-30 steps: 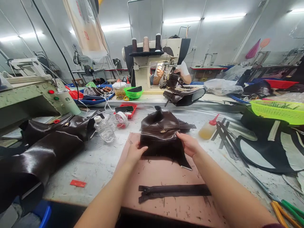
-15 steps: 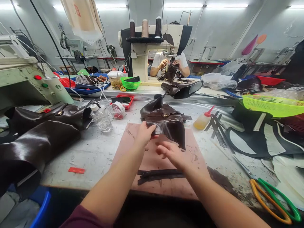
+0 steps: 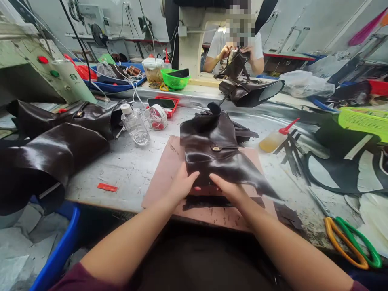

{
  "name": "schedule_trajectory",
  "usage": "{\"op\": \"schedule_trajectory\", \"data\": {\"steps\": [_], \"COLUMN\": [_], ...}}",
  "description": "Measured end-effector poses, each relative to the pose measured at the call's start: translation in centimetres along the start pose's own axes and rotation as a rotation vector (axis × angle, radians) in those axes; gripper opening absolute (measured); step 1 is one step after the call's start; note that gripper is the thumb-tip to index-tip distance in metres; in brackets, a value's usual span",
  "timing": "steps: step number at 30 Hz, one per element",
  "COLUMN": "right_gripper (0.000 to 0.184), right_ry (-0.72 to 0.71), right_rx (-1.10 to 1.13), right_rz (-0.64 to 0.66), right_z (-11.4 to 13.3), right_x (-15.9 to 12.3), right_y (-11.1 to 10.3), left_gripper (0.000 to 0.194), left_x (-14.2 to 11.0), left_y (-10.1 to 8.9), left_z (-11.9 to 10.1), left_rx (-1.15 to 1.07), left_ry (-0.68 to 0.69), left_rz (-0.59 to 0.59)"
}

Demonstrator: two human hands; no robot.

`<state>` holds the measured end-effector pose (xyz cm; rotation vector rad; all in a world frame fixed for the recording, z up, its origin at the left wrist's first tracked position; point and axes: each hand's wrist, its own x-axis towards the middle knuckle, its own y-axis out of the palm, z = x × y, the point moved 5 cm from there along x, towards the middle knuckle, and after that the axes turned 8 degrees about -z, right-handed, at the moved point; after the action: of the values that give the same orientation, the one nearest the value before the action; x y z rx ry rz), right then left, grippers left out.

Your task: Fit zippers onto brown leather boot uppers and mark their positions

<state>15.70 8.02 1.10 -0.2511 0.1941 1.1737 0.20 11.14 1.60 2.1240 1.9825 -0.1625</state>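
A dark brown leather piece [image 3: 218,155] with a small brass stud lies on a pink cutting mat [image 3: 165,178] in front of me. My left hand [image 3: 183,184] grips its near edge with thumb on top. My right hand [image 3: 228,190] presses the same edge beside it, fingers together on the leather. A dark zipper strip [image 3: 206,201] lies on the mat just under both hands, partly hidden by them.
Brown leather boot shafts [image 3: 51,149] pile at the left. A plastic bottle [image 3: 135,126], tape roll [image 3: 156,117], glue bottle [image 3: 274,139] and dark strips [image 3: 291,153] lie around the mat. Green and orange scissors [image 3: 351,242] rest at right. A person [image 3: 233,50] sews at a machine opposite.
The leather piece was lifted and turned, then laid flat again closer to me over the zipper. Both hands came together at its near edge. My view tilted down.
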Motion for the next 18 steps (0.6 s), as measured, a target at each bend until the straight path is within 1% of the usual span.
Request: {"op": "schedule_trajectory", "data": {"steps": [1, 2, 3, 4, 5, 6, 7, 8, 9, 10, 11, 12, 14, 18], "right_gripper": [0.027, 0.03, 0.034, 0.038, 0.04, 0.041, 0.04, 0.039, 0.037, 0.036, 0.034, 0.033, 0.034, 0.04], "right_ry": [0.038, 0.074, 0.103, 0.12, 0.12, 0.111, 0.1, 0.104, 0.125, 0.153, 0.18, 0.195, 0.185, 0.185], "right_rx": [-0.082, -0.191, -0.311, -0.421, -0.515, -0.582, -0.611, -0.62, -0.611, -0.584, -0.547, -0.513, -0.498, -0.633], "right_rz": [0.0, 0.006, 0.016, 0.029, 0.042, 0.057, 0.069, 0.072, 0.062, 0.045, 0.026, 0.013, 0.003, 0.017], "right_z": [-1.2, -2.1, -2.9, -3.3, -3.6, -3.6, -3.6, -3.7, -3.7, -3.9, -4.0, -4.0, -4.0, -4.0], "right_x": [-0.6, -1.1, -1.4, -1.6, -1.7, -1.8, -1.8, -1.8, -1.8, -1.9, -2.0, -2.0, -2.2, -2.2], "right_y": [-0.2, -0.5, -0.8, -1.1, -1.4, -1.6, -1.7, -1.7, -1.8, -1.7, -1.6, -1.5, -1.1, -1.0], "left_gripper": [0.043, 0.037, 0.028, 0.019, 0.013, 0.011, 0.01, 0.01, 0.01, 0.011, 0.013, 0.013, 0.016, 0.032], "left_x": [-0.6, -1.3, -1.9, -2.5, -3.1, -3.9, -4.7, -5.5, -6.3, -6.9, -7.4, -7.7, -8.2, -8.9], "left_y": [-0.7, -1.4, -2.3, -3.2, -3.9, -4.3, -4.3, -4.0, -3.7, -3.3, -3.0, -2.9, -2.7, -2.8], "left_z": [1.1, 1.9, 2.3, 2.3, 2.0, 1.5, 1.1, 0.9, 1.0, 1.3, 1.6, 1.9, 2.4, 3.4], "left_rx": [0.036, 0.102, 0.203, 0.335, 0.478, 0.617, 0.735, 0.828, 0.901, 0.965, 1.023, 1.075, 1.151, 1.256], "left_ry": [-0.031, -0.028, 0.01, 0.098, 0.235, 0.4, 0.572, 0.724, 0.843, 0.926, 0.981, 1.02, 1.075, 1.103], "left_rz": [0.023, 0.041, 0.042, 0.022, 0.0, 0.001, 0.035, 0.098, 0.177, 0.248, 0.288, 0.294, 0.263, 0.199]}}
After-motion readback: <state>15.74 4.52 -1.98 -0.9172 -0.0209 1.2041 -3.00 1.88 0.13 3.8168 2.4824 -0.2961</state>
